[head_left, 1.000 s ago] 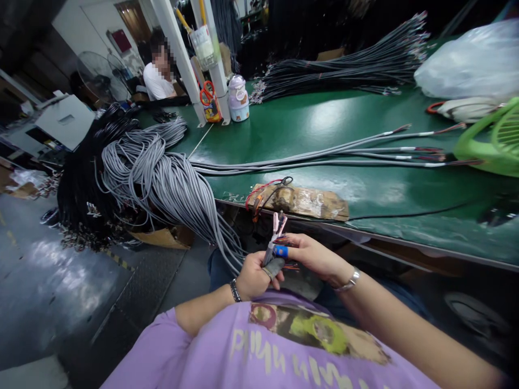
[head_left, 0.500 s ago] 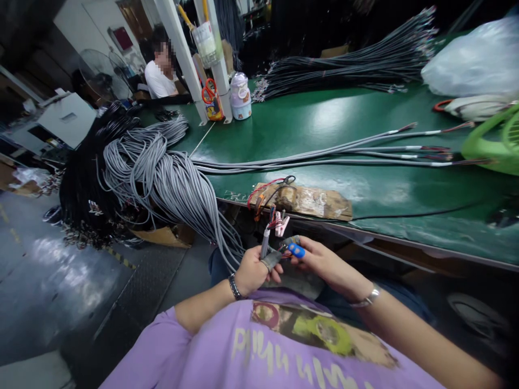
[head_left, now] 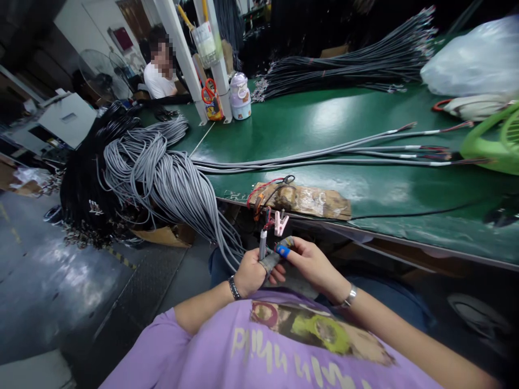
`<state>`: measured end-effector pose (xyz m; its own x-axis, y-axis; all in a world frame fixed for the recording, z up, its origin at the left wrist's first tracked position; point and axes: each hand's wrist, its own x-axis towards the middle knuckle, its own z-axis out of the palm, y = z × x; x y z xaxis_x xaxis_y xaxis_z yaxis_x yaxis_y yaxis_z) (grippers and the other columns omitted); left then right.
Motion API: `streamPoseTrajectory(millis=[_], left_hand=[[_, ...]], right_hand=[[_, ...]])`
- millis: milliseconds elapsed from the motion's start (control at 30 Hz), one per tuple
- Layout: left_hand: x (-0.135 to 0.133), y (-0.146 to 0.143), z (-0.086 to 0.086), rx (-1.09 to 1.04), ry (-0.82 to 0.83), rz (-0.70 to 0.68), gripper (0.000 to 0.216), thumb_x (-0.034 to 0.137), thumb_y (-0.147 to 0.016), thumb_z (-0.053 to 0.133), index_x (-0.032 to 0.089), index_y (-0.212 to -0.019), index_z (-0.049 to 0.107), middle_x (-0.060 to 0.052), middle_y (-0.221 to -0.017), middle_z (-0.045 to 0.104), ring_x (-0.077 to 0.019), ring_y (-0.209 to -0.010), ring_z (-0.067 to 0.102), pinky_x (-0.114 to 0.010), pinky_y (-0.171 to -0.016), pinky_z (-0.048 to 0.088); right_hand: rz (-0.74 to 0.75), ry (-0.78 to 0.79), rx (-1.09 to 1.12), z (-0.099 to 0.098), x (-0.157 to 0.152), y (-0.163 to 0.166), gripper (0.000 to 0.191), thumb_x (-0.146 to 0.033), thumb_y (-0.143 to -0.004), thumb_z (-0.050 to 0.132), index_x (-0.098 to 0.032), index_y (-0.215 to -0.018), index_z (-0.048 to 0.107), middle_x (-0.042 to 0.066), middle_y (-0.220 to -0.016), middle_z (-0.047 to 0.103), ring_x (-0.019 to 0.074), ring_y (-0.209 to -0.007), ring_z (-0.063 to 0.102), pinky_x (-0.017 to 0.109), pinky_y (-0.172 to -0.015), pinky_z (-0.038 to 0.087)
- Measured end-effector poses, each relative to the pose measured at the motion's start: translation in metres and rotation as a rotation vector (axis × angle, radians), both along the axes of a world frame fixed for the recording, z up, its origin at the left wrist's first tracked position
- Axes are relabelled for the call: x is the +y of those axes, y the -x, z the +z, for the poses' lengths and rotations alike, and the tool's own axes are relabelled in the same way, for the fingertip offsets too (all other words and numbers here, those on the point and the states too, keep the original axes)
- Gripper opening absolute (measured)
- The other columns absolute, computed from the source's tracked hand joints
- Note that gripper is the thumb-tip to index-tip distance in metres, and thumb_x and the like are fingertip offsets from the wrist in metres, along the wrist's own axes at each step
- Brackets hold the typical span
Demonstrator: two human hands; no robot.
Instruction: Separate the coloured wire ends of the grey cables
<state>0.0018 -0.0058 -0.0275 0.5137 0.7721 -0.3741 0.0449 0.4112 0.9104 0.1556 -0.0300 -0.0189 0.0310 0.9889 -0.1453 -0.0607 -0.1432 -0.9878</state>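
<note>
My left hand [head_left: 252, 273] is closed around a grey cable [head_left: 263, 244], whose end stands up past the thumb with thin coloured wires [head_left: 268, 220] fanning from it. Grey wrapping covers the left thumb. My right hand [head_left: 314, 265] meets the left fingertips in a pinch, with blue tape [head_left: 283, 251] on the thumb and grey wrapping on a finger. What lies in that pinch is too small to make out. Just beyond the hands, a pink clip [head_left: 280, 223] sits beside the wires, in front of a worn wooden block [head_left: 320, 201] on the bench edge.
A large grey cable bundle [head_left: 162, 173] hangs over the left bench end. Several grey cables run across the green bench [head_left: 308, 119]. Black cables [head_left: 344, 67] lie behind, near a lidded cup [head_left: 240, 97] and orange-handled scissors [head_left: 210, 91]. A green plastic object [head_left: 490, 138] stands right.
My right hand has moved left and closer to my left hand, its fingertips now against the left fingers. The grey cable end and its wires have shifted slightly left.
</note>
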Motion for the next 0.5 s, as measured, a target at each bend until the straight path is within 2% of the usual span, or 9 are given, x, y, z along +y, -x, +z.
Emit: streamPoseTrajectory(millis=[167,300,433,500], left_hand=[[-0.002,-0.001,-0.001,-0.032,-0.018,0.120,0.051,0.062,-0.070,0.065,0.013,-0.082,0.055,-0.005,-0.065,0.066,-0.0153,-0.050,0.064,-0.021,-0.042,0.043],[-0.003,0.000,-0.001,-0.036,-0.032,0.118,0.050,0.062,-0.070,0.065,0.014,-0.081,0.054,-0.004,-0.064,0.066,-0.0146,-0.048,0.063,-0.020,-0.040,0.040],[-0.003,0.001,-0.001,-0.013,-0.040,0.085,0.052,0.063,-0.069,0.065,0.014,-0.081,0.053,-0.004,-0.063,0.065,-0.0148,-0.048,0.063,-0.020,-0.040,0.040],[-0.003,0.001,-0.001,0.000,-0.048,0.093,0.052,0.064,-0.070,0.064,0.014,-0.080,0.053,-0.004,-0.064,0.066,-0.0148,-0.049,0.063,-0.020,-0.040,0.041]], right_hand=[[-0.053,0.035,0.015,-0.002,0.002,0.001,0.025,-0.043,-0.071,0.068,-0.018,-0.069,0.062,-0.001,-0.064,0.058,0.0120,-0.057,0.045,0.025,-0.052,0.036],[0.000,0.076,0.073,0.004,0.004,0.002,0.029,-0.046,-0.072,0.070,-0.017,-0.073,0.063,0.001,-0.069,0.061,0.0124,-0.060,0.050,0.025,-0.055,0.038],[0.065,0.062,0.135,0.008,0.007,0.006,0.033,-0.048,-0.071,0.072,-0.018,-0.072,0.059,-0.002,-0.061,0.058,0.0117,-0.055,0.049,0.027,-0.056,0.041],[0.049,0.051,0.131,0.007,0.007,0.008,0.032,-0.047,-0.071,0.072,-0.019,-0.072,0.058,-0.002,-0.060,0.057,0.0118,-0.054,0.048,0.028,-0.057,0.041]])
